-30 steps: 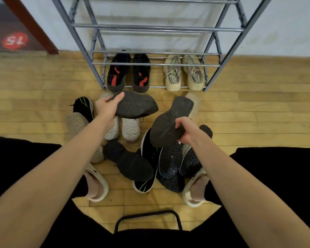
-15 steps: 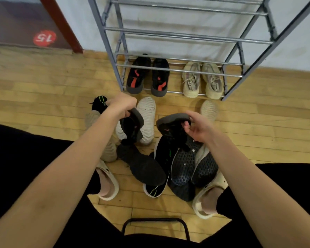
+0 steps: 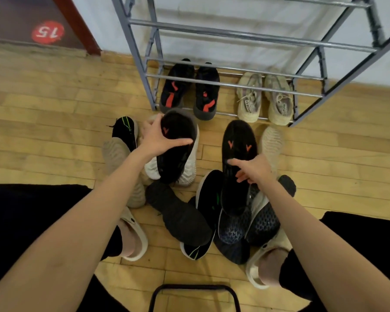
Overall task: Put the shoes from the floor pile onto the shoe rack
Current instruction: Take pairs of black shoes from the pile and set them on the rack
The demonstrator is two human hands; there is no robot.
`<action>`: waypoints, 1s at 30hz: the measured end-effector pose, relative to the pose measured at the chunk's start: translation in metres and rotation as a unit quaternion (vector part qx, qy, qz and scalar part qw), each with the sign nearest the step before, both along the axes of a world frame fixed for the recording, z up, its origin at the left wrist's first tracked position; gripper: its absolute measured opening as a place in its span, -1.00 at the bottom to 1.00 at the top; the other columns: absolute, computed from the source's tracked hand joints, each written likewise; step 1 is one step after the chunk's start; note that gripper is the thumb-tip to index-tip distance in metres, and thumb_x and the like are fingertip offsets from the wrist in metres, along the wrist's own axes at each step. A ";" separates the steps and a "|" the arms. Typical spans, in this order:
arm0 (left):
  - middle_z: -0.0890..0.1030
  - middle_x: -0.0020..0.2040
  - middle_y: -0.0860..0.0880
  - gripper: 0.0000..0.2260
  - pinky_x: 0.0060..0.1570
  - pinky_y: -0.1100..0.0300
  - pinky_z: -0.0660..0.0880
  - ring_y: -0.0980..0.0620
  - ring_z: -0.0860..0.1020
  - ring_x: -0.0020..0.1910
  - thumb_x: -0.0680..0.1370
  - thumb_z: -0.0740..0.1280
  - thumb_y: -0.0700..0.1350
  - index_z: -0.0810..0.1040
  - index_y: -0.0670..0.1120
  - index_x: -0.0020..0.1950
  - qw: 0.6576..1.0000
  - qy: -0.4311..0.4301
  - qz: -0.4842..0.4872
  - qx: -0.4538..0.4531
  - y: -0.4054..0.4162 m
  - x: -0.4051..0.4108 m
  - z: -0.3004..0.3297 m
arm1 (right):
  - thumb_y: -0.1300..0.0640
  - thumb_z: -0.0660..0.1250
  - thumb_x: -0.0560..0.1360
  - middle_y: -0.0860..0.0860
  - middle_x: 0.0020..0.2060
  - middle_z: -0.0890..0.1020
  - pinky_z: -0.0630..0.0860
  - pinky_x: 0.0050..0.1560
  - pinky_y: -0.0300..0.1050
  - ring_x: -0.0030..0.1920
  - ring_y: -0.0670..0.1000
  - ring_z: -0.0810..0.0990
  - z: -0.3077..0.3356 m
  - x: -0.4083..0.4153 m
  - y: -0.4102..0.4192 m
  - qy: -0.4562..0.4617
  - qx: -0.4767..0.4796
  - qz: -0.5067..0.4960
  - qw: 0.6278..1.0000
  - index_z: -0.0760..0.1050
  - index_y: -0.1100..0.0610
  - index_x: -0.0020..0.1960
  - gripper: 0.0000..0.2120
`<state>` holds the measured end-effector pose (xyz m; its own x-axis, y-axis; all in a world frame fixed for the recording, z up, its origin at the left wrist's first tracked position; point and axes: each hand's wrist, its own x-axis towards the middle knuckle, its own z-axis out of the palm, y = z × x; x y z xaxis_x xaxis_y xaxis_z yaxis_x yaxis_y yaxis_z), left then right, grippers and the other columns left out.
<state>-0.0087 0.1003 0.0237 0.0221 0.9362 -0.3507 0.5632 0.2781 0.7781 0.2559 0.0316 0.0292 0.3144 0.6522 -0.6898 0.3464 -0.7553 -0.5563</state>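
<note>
Hands (image 3: pixel 160 140) (image 3: pixel 252 170) gripping black shoes (image 3: pixel 239 140) — heels hidden.

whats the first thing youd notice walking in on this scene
Two bare arms reach forward, and each hand holds a black shoe with orange marks: the left hand grips one shoe, the right hand the other shoe. Under them a jumbled floor pile of dark and pale shoes lies on wood planks. Beyond stands a metal shoe rack, two pairs on its bottom shelf.
</note>
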 end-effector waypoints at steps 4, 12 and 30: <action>0.48 0.10 0.09 -0.43 0.11 0.20 0.37 0.06 0.44 0.17 0.34 0.56 -0.12 0.35 -0.05 0.25 0.995 -0.063 0.065 0.037 0.004 0.003 -0.030 | 0.10 0.46 0.44 -0.02 -0.66 0.51 0.34 -0.61 -0.27 -0.66 -0.08 0.47 -0.026 0.022 0.001 -0.056 0.003 -0.017 0.998 0.45 0.20 -0.42 -0.66; 0.49 0.26 -0.13 -0.49 0.23 0.05 0.42 -0.12 0.44 0.28 0.47 0.37 -0.24 0.30 -0.08 0.39 0.990 -0.042 0.116 -0.074 -0.002 0.033 -0.096 | 0.13 0.33 0.52 0.18 -0.31 0.66 0.65 -0.16 0.04 -0.26 0.16 0.67 -0.044 0.018 0.000 -0.169 -0.053 0.042 0.983 0.56 0.32 -0.21 -0.74; 0.51 0.32 -0.04 -0.42 0.17 0.14 0.42 -0.05 0.43 0.27 0.40 0.26 -0.38 0.44 -0.03 0.40 0.952 -0.166 0.245 -0.081 -0.015 -0.008 -0.039 | -0.19 0.32 0.42 0.29 0.40 0.30 0.29 0.35 0.24 0.37 0.33 0.30 -0.008 -0.023 -0.021 -0.200 -0.070 0.046 0.976 -0.11 -0.07 0.56 -0.12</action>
